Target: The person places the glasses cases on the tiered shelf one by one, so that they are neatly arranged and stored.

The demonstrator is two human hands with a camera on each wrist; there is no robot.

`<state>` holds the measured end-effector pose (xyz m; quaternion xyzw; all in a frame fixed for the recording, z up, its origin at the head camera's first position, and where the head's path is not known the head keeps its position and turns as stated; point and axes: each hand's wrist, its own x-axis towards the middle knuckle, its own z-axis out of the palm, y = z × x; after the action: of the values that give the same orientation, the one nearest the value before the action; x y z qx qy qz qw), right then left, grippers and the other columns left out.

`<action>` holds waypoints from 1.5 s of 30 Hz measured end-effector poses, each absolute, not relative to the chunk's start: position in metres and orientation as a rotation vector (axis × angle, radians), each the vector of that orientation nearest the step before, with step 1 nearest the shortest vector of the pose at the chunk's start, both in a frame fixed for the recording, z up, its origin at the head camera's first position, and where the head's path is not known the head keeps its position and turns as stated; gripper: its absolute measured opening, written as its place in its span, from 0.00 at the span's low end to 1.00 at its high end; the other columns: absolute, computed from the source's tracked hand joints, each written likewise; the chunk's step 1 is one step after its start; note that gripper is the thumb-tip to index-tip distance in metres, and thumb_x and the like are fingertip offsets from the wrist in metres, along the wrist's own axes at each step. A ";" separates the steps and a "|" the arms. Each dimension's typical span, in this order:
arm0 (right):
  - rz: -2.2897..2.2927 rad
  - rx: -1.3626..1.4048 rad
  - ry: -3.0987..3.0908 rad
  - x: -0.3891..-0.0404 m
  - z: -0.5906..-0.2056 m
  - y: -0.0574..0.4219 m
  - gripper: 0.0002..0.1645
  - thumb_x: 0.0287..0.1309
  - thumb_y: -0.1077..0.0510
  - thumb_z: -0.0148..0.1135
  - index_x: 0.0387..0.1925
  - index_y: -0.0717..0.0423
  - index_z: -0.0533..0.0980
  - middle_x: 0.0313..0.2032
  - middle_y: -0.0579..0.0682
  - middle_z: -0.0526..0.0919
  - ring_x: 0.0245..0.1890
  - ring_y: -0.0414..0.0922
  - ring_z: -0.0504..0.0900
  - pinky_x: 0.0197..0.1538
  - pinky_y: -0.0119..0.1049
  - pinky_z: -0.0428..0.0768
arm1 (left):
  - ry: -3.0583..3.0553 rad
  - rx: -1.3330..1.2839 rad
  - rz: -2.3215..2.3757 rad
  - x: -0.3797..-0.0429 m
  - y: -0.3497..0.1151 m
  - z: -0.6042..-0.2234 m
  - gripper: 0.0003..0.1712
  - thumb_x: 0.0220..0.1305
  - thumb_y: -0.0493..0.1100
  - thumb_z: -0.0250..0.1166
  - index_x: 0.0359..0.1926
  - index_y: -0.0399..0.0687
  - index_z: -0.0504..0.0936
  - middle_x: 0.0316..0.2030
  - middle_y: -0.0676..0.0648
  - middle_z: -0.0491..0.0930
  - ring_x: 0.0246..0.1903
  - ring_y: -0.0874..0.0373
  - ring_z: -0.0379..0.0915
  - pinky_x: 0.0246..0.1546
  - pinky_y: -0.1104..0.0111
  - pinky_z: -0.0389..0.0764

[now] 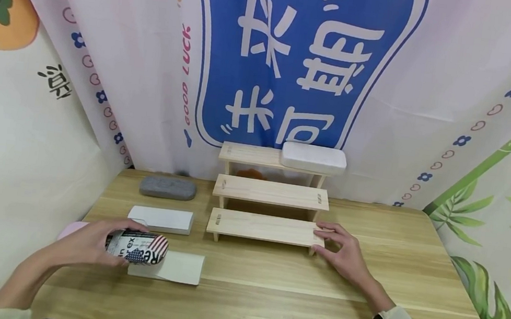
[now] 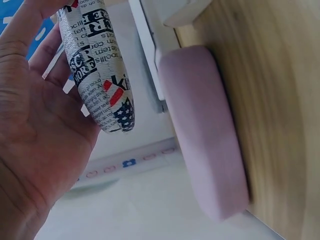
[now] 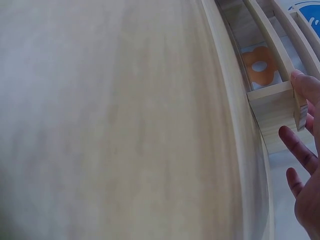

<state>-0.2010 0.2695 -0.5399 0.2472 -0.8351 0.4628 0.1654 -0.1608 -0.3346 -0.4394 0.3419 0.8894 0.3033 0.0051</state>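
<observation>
My left hand [image 1: 82, 244] grips a newsprint-patterned glasses case [image 1: 147, 248] with flag motifs, holding it up at the left of the table. In the left wrist view the case [image 2: 95, 65] is tilted, and a pink case [image 2: 202, 130] lies on the wood near it. My right hand [image 1: 344, 251] pinches the right end of the lowest step of a three-tier wooden display stand [image 1: 262, 227]. From the right wrist view, its thumb and a finger are at the board's end, with other fingers spread below. A white case [image 1: 314, 158] sits on the stand's top step, at the right.
Left of the stand lie a grey case [image 1: 168, 188], a white flat case [image 1: 161, 218] and a cream flat case [image 1: 183, 267], one in front of another. A printed curtain [image 1: 153, 63] hangs right behind the wooden table [image 1: 266, 313], with cloth walls on both sides.
</observation>
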 end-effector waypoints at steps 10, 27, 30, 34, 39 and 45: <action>1.321 0.701 -2.387 -0.201 -0.538 0.270 0.24 0.49 0.67 0.83 0.51 0.57 0.88 0.59 0.54 0.86 0.60 0.57 0.83 0.68 0.20 0.69 | 2.783 1.031 0.964 -0.173 -0.317 -0.425 0.39 0.47 0.44 0.85 0.62 0.61 0.83 0.52 0.53 0.85 0.41 0.67 0.76 0.35 0.71 0.79; 1.269 0.713 -2.402 -0.201 -0.539 0.271 0.23 0.51 0.66 0.82 0.51 0.56 0.88 0.59 0.53 0.86 0.59 0.56 0.84 0.67 0.20 0.70 | 2.788 0.988 0.928 -0.195 -0.288 -0.401 0.38 0.48 0.44 0.83 0.64 0.54 0.84 0.51 0.51 0.86 0.39 0.64 0.77 0.37 0.69 0.81; 1.271 0.716 -2.398 -0.201 -0.540 0.271 0.23 0.51 0.66 0.82 0.51 0.56 0.88 0.59 0.53 0.86 0.60 0.57 0.83 0.68 0.20 0.69 | 2.791 1.003 0.901 -0.200 -0.282 -0.398 0.38 0.49 0.45 0.83 0.65 0.57 0.83 0.54 0.51 0.86 0.42 0.61 0.78 0.39 0.68 0.81; 1.272 0.717 -2.397 -0.201 -0.540 0.271 0.23 0.52 0.65 0.82 0.51 0.57 0.88 0.59 0.54 0.86 0.60 0.57 0.83 0.68 0.20 0.69 | 2.804 1.085 0.864 -0.207 -0.276 -0.394 0.39 0.51 0.48 0.83 0.66 0.57 0.82 0.58 0.48 0.84 0.49 0.56 0.78 0.43 0.64 0.81; 1.263 0.714 -2.397 -0.200 -0.538 0.270 0.23 0.52 0.64 0.83 0.51 0.57 0.88 0.59 0.54 0.86 0.60 0.57 0.83 0.68 0.20 0.68 | 2.809 1.161 0.861 -0.216 -0.268 -0.387 0.38 0.51 0.48 0.83 0.65 0.55 0.83 0.59 0.49 0.84 0.54 0.52 0.78 0.47 0.61 0.81; 1.262 0.719 -2.397 -0.200 -0.538 0.270 0.22 0.53 0.64 0.82 0.51 0.57 0.88 0.58 0.55 0.86 0.59 0.58 0.83 0.67 0.19 0.69 | 2.794 1.174 0.861 -0.226 -0.259 -0.381 0.37 0.51 0.48 0.82 0.65 0.58 0.83 0.57 0.50 0.83 0.46 0.57 0.77 0.41 0.65 0.80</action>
<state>-0.1996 0.2695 -0.5377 0.2528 -0.8429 0.4439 0.1687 -0.2258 -0.2585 -0.3808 0.3727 0.8868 0.2734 -0.0044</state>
